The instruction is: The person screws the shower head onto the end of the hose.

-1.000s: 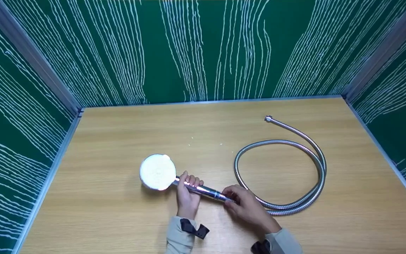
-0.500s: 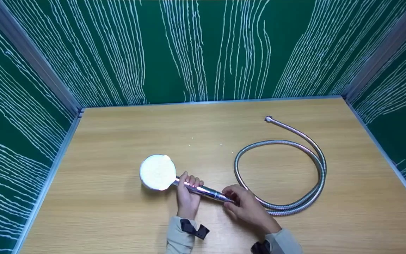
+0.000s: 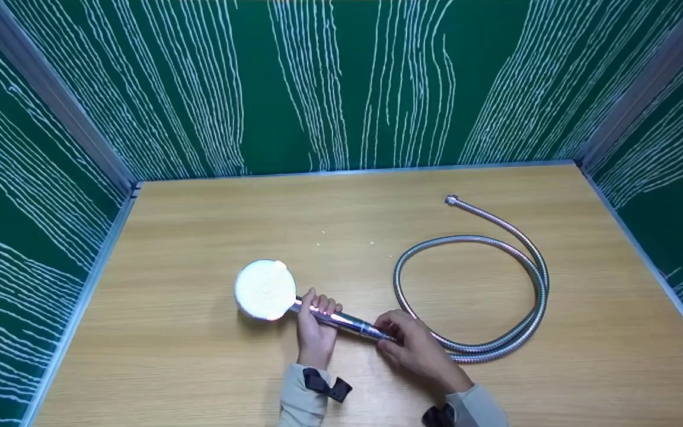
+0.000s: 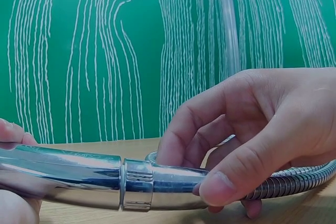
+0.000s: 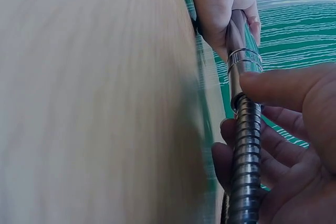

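A shower head (image 3: 265, 289) with a round, bright white face lies toward the left, its chrome handle (image 3: 350, 323) slanting down to the right. My left hand (image 3: 316, 335) grips that handle just below the head. At the handle's lower end, my right hand (image 3: 415, 347) pinches the smooth tapered connector (image 4: 178, 182) between thumb and fingers. From this connector a ribbed metal shower hose (image 5: 245, 166) runs back through the right hand, with fingers beneath it. In the right wrist view the hose lines up with the handle, and the thumb (image 5: 254, 86) lies on the connector.
The rest of the hose lies in a wide loop on the wooden table (image 3: 199, 225), its free end nut (image 3: 452, 200) pointing to the back. Green panels (image 3: 359, 89) with white wavy lines wall the table. A few tiny white specks lie mid-table.
The right thumb has shifted slightly at the end of the handle. The left hand, the shower head and the hose loop stay in place.
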Demonstrator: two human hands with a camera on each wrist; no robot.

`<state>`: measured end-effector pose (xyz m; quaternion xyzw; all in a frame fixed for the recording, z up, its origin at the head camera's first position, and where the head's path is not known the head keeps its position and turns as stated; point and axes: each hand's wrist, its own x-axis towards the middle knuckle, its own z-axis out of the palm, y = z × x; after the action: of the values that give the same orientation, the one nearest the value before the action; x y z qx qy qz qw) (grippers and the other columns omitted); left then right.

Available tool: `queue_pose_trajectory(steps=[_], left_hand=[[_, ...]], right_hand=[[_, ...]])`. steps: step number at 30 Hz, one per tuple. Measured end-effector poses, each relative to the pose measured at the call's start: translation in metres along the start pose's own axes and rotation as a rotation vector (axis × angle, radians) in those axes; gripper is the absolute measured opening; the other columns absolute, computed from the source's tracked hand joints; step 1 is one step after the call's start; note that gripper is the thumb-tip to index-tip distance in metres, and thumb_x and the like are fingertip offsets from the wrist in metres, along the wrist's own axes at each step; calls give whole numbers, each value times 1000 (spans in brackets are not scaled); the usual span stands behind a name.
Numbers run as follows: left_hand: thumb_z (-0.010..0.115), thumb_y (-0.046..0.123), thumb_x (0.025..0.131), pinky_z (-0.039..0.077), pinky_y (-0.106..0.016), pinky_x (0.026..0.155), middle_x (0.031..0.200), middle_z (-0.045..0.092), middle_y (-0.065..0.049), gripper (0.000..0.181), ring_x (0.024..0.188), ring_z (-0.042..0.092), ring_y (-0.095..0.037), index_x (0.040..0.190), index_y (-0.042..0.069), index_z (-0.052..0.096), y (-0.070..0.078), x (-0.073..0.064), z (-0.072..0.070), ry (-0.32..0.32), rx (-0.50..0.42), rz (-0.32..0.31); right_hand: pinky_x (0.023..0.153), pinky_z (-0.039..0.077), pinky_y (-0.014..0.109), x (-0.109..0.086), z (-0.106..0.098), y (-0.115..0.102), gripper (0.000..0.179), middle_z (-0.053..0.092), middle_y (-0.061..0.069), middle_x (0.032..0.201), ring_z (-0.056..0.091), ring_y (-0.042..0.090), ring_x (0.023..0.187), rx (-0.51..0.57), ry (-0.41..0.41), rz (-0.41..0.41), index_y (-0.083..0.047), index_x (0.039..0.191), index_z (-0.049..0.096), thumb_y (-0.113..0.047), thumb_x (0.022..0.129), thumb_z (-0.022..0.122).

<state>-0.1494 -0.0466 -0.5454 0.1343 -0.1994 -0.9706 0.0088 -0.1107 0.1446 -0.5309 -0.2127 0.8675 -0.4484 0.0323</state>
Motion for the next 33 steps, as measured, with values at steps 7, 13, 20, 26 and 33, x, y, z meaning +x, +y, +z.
queue_pose_trajectory(steps=[7,13,20,26,33], left_hand=[[29,15,101,30,-25,60,55,31,5,36,51,32,-11,66,13,33,0,-1,1,-12,3,-2],[29,15,101,30,-25,60,55,32,5,36,50,33,-11,66,13,33,1,-1,2,-13,-1,-1],[30,15,102,29,-25,60,54,33,4,36,50,33,-11,66,12,33,1,-1,2,0,-9,-8],[31,15,102,29,-26,60,54,33,4,35,50,33,-11,66,12,33,1,0,2,13,-15,-14],[31,15,102,30,-25,59,54,32,4,35,50,32,-11,66,12,33,1,-1,3,24,-11,-10]], right_hand=[[67,46,22,0,0,0,23,60,-1,92,54,7,79,-40,4,-17,-12,99,61,-2,81,70],[66,46,21,0,-1,0,22,61,-2,91,54,6,79,-33,-6,-8,-13,99,62,-3,82,69],[66,45,22,1,-1,0,20,61,-2,90,53,6,78,-28,-14,-2,-12,99,63,-3,82,68],[67,45,22,1,-1,-1,20,61,-1,90,53,6,79,-30,-22,2,-11,100,63,-2,83,68],[70,45,22,1,-1,-3,23,61,-2,94,54,8,82,-20,-35,21,-12,104,62,-6,83,69]])
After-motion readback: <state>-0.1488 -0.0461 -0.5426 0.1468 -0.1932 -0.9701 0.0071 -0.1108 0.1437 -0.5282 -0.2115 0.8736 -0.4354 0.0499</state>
